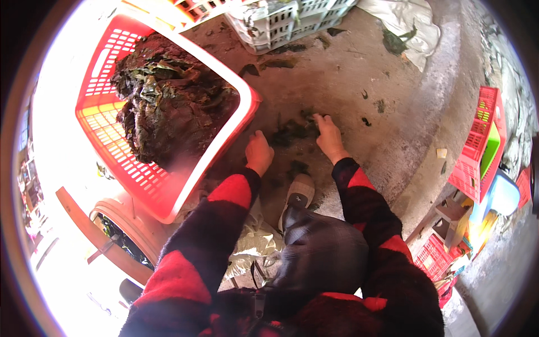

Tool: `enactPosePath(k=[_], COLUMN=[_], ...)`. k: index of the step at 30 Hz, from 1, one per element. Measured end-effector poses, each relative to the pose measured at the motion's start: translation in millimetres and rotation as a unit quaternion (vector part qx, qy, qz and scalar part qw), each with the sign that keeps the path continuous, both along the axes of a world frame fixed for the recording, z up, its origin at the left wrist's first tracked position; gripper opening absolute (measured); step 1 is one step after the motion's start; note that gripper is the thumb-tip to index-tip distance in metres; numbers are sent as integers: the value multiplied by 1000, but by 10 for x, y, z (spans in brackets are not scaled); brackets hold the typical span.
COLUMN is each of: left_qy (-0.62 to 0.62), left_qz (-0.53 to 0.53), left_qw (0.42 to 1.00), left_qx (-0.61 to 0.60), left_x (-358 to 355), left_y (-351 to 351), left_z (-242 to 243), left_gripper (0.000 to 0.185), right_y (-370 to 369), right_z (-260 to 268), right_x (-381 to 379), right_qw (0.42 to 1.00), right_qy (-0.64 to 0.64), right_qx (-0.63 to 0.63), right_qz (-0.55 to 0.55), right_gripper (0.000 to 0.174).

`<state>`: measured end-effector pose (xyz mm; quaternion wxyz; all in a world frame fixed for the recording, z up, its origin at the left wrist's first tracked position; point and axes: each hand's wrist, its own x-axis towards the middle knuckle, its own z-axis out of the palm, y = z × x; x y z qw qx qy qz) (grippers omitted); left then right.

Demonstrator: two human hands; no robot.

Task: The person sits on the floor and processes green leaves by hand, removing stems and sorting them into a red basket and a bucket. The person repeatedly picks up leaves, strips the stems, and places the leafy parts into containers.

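My right hand reaches low over the dirty concrete floor, its fingertips at the right end of a dark green, leafy clump that looks like seaweed. Whether the fingers grip any of it cannot be told. My left hand, fingers curled, is just left of the clump and near the corner of a red plastic basket; its fingertips are partly hidden. Inside the tilted basket lies a large, dark brown, wet-looking mass of leafy seaweed. Another dark scrap lies by my shoe.
Pale blue plastic crates stand at the top, beside an orange crate. White sheeting lies at the upper right. Red baskets stand at the right. A round brown tub is at the lower left. Scraps litter the floor.
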<state>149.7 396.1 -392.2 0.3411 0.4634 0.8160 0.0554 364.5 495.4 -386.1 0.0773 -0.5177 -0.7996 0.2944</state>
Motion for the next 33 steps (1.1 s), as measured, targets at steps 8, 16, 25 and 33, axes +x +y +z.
enactPosePath(k=[8, 16, 25, 33], left_qy=[-185, -460, -504, 55], left_qz=[-32, 81, 135, -33], left_qw=[980, 884, 811, 918], left_qx=[70, -1, 264, 391], left_x=[-126, 71, 203, -800], left_y=[-114, -301, 44, 101], left_z=[-233, 168, 2054, 2570], left_gripper=[36, 23, 39, 68], right_y=[-610, -902, -405, 1342], right_z=[98, 122, 1864, 4898], right_x=[-807, -504, -348, -488], right_qw=[990, 976, 845, 775], right_qy=[23, 180, 428, 593], right_qx=[-120, -122, -178, 213], right_qz=[67, -7, -266, -39], right_gripper=[53, 41, 20, 28])
